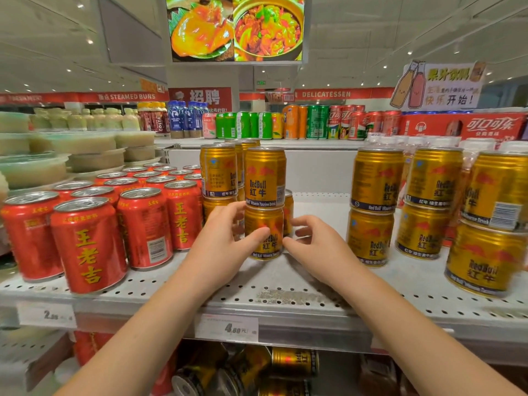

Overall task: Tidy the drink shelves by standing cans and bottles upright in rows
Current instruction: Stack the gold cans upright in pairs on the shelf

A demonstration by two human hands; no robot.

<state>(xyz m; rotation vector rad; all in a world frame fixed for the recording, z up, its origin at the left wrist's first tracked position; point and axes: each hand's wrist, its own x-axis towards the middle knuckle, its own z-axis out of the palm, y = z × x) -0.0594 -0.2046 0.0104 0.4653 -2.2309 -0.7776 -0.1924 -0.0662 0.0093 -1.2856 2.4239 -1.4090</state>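
Far left: plastic tubs (34,167) stacked, blurred. Next to them, red cans (88,244) upright in rows on the perforated white shelf (285,295)

Centre: gold cans stacked two high. Left hand (223,247) grasps the lower gold can (264,235) at the shelf front, thumb across its label, fingers round its left side. Upper gold can (265,177) sits upright on top of it, with another two-high stack just behind-left

Right hand (317,250) is at the same can's right side, thumb tip touching its lower edge, fingers curled; can't tell if it actually grips

Right: gap of bare shelf, then more gold stacks (374,207), two high, upright, labels facing various ways

Below: price tag (227,328) on the shelf edge, and toppled gold cans (294,361) lying on their sides on the lower shelf
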